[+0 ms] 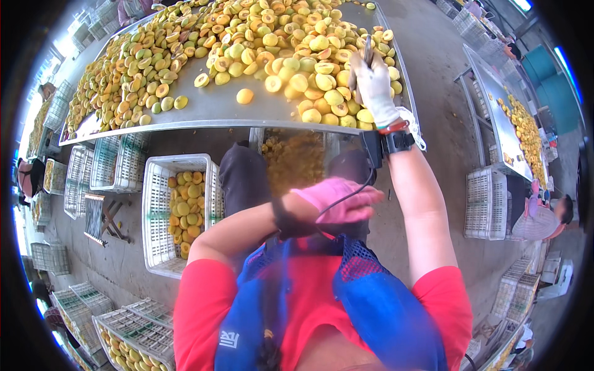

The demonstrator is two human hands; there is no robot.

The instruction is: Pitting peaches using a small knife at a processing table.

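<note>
My right hand (375,93), in a white glove, reaches over the right end of the metal table (204,123). It is closed around a dark, narrow metal hand tool (369,51), whose exact kind I cannot make out. Beside and beneath it lie yellow peach halves (318,43), many with the cut face and pit hollow showing. My left hand (340,201), in a pink glove, is drawn back in front of my body, above my lap. Its fingers are stretched out to the right, slightly blurred, with nothing visible in them.
A white plastic crate (179,162) with peach halves stands left of my legs. Between my knees, under the table edge, is a blurred container of fruit pieces (294,154). A small folding stool (102,216) and stacked crates stand left. Another fruit table (495,111) stands right, a person nearby.
</note>
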